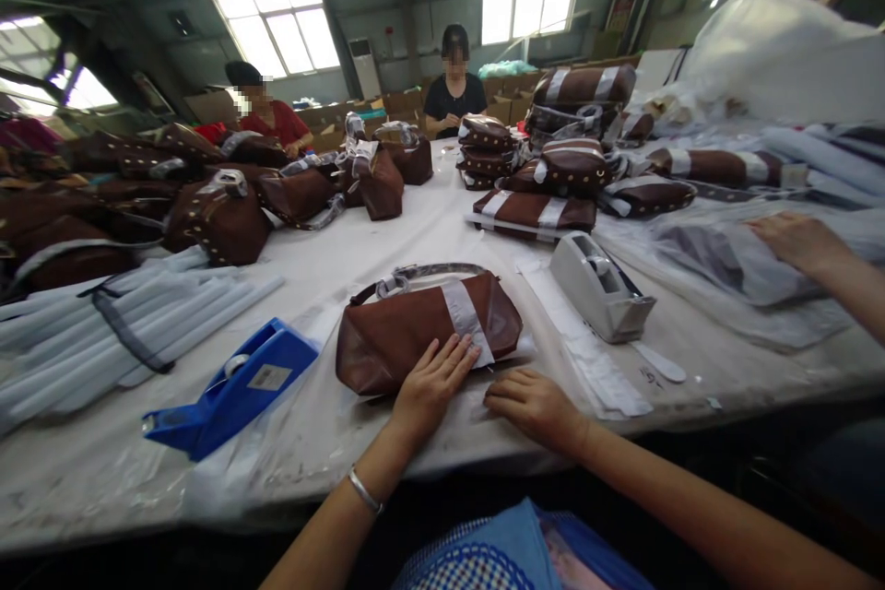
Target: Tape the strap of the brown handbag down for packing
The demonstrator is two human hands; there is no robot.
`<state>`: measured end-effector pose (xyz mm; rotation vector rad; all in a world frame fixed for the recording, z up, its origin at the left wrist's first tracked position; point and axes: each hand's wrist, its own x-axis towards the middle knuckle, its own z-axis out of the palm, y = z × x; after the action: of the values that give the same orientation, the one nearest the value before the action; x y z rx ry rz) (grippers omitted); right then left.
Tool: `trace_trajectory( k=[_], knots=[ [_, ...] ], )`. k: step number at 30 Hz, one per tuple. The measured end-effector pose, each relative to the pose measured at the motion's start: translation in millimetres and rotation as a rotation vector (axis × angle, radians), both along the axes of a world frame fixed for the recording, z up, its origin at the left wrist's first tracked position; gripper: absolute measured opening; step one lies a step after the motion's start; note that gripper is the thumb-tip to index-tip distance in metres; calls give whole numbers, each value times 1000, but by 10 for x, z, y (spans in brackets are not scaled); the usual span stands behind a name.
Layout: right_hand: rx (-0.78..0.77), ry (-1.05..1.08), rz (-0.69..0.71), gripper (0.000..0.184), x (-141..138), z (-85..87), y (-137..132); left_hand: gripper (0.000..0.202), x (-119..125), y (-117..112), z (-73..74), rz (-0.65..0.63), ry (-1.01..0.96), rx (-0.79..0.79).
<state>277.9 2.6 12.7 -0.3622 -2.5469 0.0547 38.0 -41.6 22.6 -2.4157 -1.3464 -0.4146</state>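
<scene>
A brown bag [415, 332] with a white band is laid on the tabletop [415, 230], near the front edge. The left hand [434, 385] is pressed flat on the bag's near edge, fingers spread, nothing gripped. The right hand [534, 404] is rested just right of it, fingers loosely curled on clear film beside the bag. A blue tape dispenser [231, 390] is seen to the left, a grey one [600, 288] to the right. Another person's hand [798, 240] is laid on plastic at far right.
</scene>
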Motion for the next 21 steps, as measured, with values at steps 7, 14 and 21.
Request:
trace_trajectory(
  k=[7, 14, 21],
  knots=[
    [-1, 132, -57, 25, 60, 51, -118, 60, -13, 41, -42, -13, 56, 175],
    [-163, 198, 17, 26, 136, 13, -212, 65, -32, 63, -94, -14, 58, 130],
    [-69, 148, -85, 30, 54, 26, -196, 66, -26, 45, -60, 2, 11, -1]
  ],
)
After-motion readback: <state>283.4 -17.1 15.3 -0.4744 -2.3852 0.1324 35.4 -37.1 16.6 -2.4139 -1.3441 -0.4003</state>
